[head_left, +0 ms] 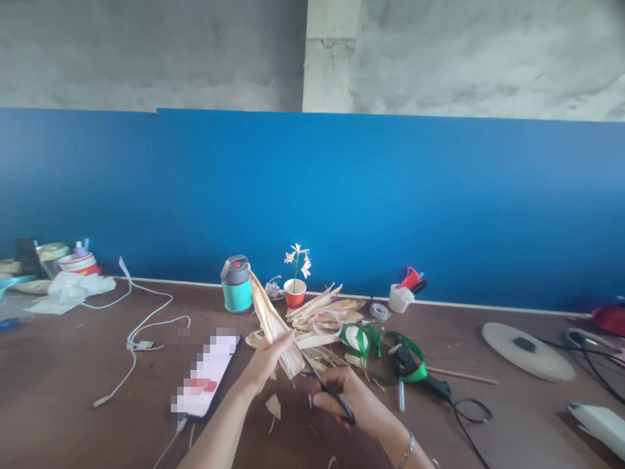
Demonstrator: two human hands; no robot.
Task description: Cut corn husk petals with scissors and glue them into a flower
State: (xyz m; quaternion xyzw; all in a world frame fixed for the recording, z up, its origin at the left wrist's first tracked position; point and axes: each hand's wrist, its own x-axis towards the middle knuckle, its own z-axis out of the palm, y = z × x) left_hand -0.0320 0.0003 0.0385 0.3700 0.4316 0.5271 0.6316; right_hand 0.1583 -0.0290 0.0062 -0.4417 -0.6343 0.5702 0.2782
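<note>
Slants the left forearm forward and inward over the table [512, 423], just beside a phone [221, 365], and clamps the left grip [266, 359] on a pale husk strip [268, 309] near its lower end, with the thumb pressed across its face, tilting it up and leftward toward the table's far edge, close in view to a teal flask [237, 297]. Angles the right forearm inward from the opposite side, wearing a bracelet [407, 449] at the wrist, and curls the right grip [350, 393] around the black handle of the scissors [343, 406], aiming the blades at the strip's lower right edge. Cannot tell whether to call blades and strip touching. Holds both grips near each other, in front of loose husks [322, 303], a potted white flower [295, 299] by the far edge, and green ribbon [420, 373] to the right.
</note>
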